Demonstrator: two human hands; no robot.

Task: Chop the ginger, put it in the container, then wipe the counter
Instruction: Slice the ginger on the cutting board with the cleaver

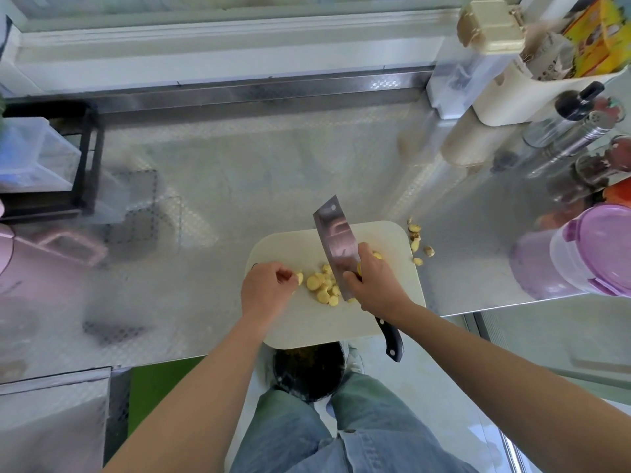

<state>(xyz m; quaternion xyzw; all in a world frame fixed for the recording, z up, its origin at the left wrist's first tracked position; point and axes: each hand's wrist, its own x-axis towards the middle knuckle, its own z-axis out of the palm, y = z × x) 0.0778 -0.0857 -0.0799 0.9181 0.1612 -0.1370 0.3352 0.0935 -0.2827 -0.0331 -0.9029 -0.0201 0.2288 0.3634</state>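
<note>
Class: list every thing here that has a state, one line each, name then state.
Ginger, sliced, piled on board.
Cleaver, gripped, blade over the ginger.
Right hand, grips cleaver.
Left hand, pinches a ginger piece.
Board, overhangs counter edge.
Container, lid on.
Scraps, loose on counter beside board.

Ginger (322,285) slices are pale yellow, on a cream-white board (392,240). Cleaver (336,240) has a shiny silver blade and a black grip. Counter (211,186) is grey steel with a fine embossed checker texture all over. On the right the container (563,268) is clear-ish with a lilac lid (604,240). Pink handle (68,249) on the left, black rack (89,158) behind it. Far right, a yellow-and-orange box (597,32) and a beige cap (488,25). Nearest: faded blue jeans (300,435), a black bin (307,377), and a green patch (153,390) left of it.
</note>
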